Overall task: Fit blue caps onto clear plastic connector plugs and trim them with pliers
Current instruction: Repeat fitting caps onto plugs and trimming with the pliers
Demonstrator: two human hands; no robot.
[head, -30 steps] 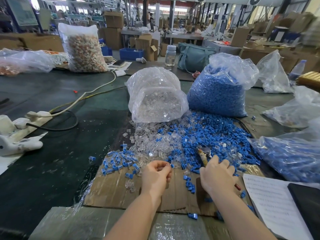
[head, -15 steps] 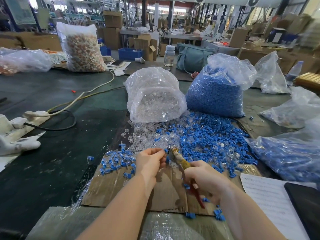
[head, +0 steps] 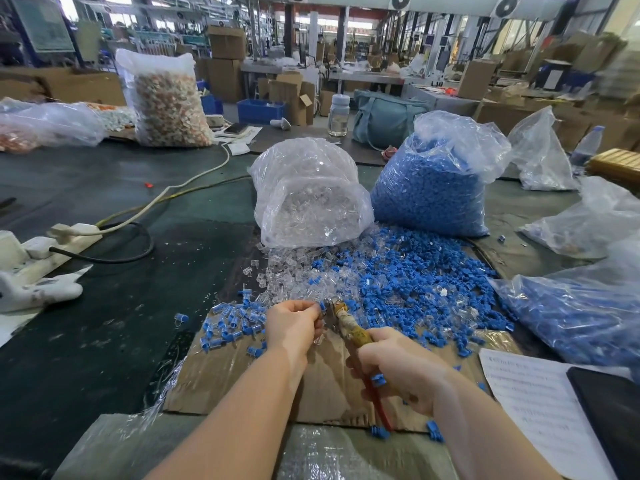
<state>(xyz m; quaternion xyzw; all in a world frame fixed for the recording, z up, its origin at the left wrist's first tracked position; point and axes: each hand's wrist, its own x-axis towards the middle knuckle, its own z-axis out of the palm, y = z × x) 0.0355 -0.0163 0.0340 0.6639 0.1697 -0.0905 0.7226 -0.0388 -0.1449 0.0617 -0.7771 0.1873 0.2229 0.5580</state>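
My right hand (head: 398, 368) grips the pliers (head: 349, 327) by their worn handles, one red handle poking out below the palm. The jaws point up-left at the fingertips of my left hand (head: 294, 323), which pinches a small capped plug (head: 322, 306) against them. Loose blue caps (head: 415, 282) and clear plugs (head: 298, 271) are spread over the cardboard sheet (head: 242, 372) just beyond my hands. A cluster of assembled capped plugs (head: 228, 327) lies left of my left hand.
A clear bag of plugs (head: 311, 202) and a bag of blue caps (head: 433, 188) stand behind the pile. Another blue-filled bag (head: 571, 317) and a paper sheet (head: 533, 403) lie at the right. A power strip with cables (head: 52, 244) sits at the left.
My right hand picked the pliers out of the blue pile and brought the jaws to my left fingertips. My left hand rose slightly with the plug pinched in it.
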